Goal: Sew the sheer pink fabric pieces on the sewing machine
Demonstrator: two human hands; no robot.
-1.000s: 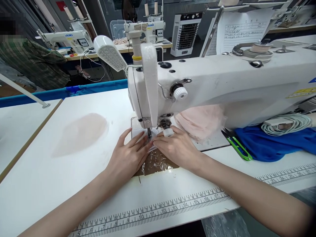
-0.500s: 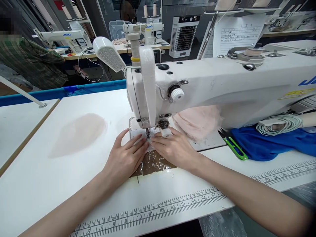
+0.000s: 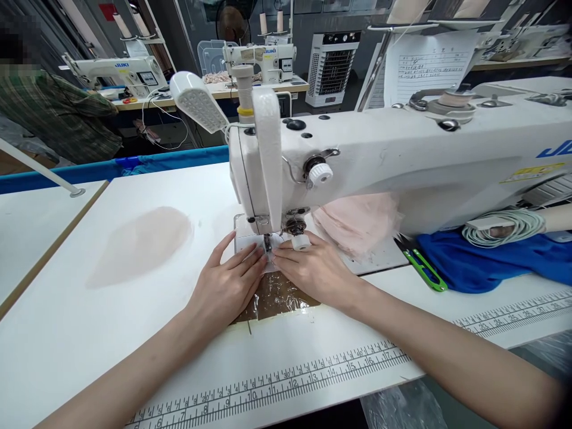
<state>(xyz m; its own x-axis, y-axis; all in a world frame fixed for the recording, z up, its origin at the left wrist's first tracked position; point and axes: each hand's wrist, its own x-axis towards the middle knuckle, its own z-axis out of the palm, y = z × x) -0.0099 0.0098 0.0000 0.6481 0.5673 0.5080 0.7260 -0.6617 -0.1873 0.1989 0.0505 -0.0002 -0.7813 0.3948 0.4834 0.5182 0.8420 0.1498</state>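
Under the head of a white sewing machine point(image 3: 384, 143), both hands lie close to the needle and presser foot point(image 3: 267, 241). My left hand point(image 3: 227, 286) rests flat on the left side, fingers spread, fingertips near the foot. From the right, my right hand point(image 3: 313, 268) reaches in with fingers extended and its fingertips beside the foot. Thin, pale, see-through material point(image 3: 271, 266) shows between the fingertips; its outline is hard to make out. Brown, shiny tape point(image 3: 281, 298) covers the table in front. A sheer pink piece point(image 3: 143, 244) lies at left.
Behind the needle area sits a pile of pink sheer fabric point(image 3: 357, 220). Green snips point(image 3: 426, 268) and blue cloth point(image 3: 482, 259) lie at right. A printed ruler point(image 3: 286, 384) runs along the front edge. A person point(image 3: 53, 113) is at the far left.
Both hands hold nearly the same place and pose. The whole view has shifted very slightly; nothing has been taken hold of or let go.
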